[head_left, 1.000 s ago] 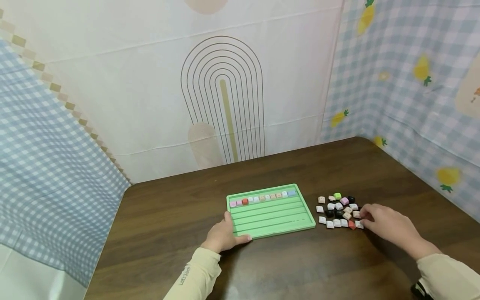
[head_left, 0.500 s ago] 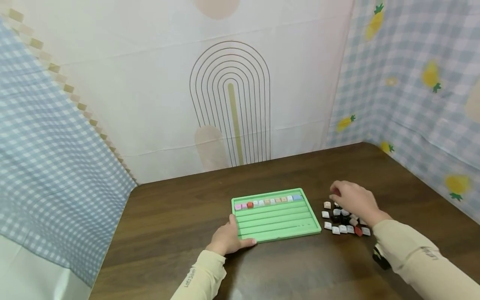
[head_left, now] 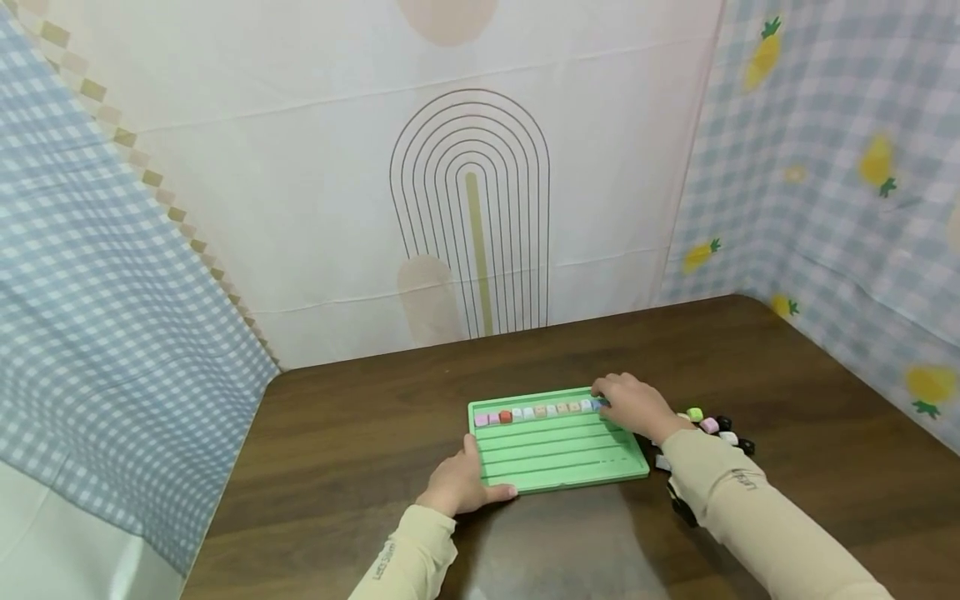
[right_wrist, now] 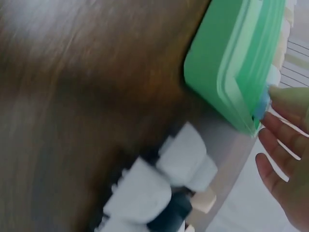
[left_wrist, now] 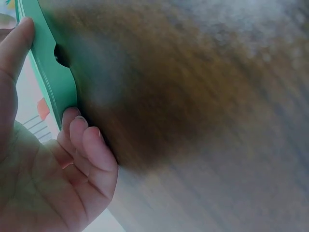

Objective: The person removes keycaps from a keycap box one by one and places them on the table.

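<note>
The work looked to be at an early stage. In the lower middle of the frame, the green tray [head_left: 558,457] lay on the brown table [head_left: 352,442], its top groove holding a row of caps [head_left: 540,411] that ran from two pink ones at the left, past a red one, to a blue cap [head_left: 597,405] at the right end. The grooves below showed no caps. More loose caps [head_left: 709,426] lay on the table at the lower right, so a good part seemed left to place; the right sleeve [head_left: 720,483] hid many of them.

The left hand [head_left: 459,483] was clamped on the tray's lower left corner, fingers along the left side and thumb along the near edge. The right hand [head_left: 636,408] was over the tray's upper right corner, thumb and forefinger together on the blue cap; whether they also hid another cap I could not tell.

Half a second before, the right hand had been above the loose caps; it had since crossed leftward to the end of the row, and its sleeve now covered much of the pile. The left hand had stayed on its corner. The visible row kept the same order of colours, and the whole view had shifted slightly, putting the tray a little lower and further right.
</note>
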{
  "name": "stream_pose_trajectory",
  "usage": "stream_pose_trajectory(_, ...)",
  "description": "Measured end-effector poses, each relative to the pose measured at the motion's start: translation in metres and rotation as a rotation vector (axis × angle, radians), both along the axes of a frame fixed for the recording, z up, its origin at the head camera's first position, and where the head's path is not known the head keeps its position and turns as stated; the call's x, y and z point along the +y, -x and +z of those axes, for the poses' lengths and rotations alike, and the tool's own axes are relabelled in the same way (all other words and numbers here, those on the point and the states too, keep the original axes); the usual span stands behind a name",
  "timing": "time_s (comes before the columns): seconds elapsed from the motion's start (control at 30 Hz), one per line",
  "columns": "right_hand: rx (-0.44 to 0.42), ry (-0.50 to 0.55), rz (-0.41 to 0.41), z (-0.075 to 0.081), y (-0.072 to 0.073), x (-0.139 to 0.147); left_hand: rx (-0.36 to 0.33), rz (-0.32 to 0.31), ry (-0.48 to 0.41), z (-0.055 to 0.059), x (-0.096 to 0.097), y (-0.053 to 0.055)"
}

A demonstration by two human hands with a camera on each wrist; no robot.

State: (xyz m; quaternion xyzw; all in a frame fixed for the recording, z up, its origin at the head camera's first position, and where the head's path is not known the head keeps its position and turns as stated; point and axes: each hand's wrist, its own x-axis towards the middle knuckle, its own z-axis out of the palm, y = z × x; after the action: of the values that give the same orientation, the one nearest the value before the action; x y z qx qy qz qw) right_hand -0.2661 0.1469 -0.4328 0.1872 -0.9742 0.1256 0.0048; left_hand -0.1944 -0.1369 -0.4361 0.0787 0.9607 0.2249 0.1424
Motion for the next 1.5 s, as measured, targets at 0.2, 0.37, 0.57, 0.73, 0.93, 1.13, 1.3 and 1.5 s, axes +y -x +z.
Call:
stream_pose_trajectory(0.2,0.063,-0.053,-0.034,-0.010,0.000,-0.002,-0.006,-0.012,0.006,-0.005,0.002,-0.001)
stream_pose_trajectory(0.37,0.089,-0.052,-0.032,-0.012,0.003,-0.003,0.002,-0.008,0.025,-0.004,0.002,0.000)
stream_pose_trajectory(0.57,0.141,-0.076,-0.022,-0.012,0.004,-0.008,0.010,-0.006,0.028,-0.001,-0.001,0.001)
stream_pose_trajectory(0.73,0.187,-0.060,-0.034,-0.010,0.001,-0.004,0.011,-0.012,0.025,-0.003,0.000,0.001)
stream_pose_trajectory(0.93,0.151,0.035,-0.090,0.010,-0.001,0.016,0.015,-0.015,0.034,-0.004,0.000,0.001)
stream_pose_trajectory(1.13,0.102,0.070,-0.160,0.032,-0.004,0.061,0.033,-0.013,0.033,-0.002,-0.002,0.002)
stream_pose_trajectory(1.3,0.074,0.069,-0.220,0.035,-0.014,0.104,0.037,-0.019,0.028,-0.001,-0.002,0.002)
stream_pose_trajectory(1.5,-0.015,0.061,-0.296,0.026,-0.029,0.140,0.022,-0.025,0.032,-0.001,-0.001,0.001)
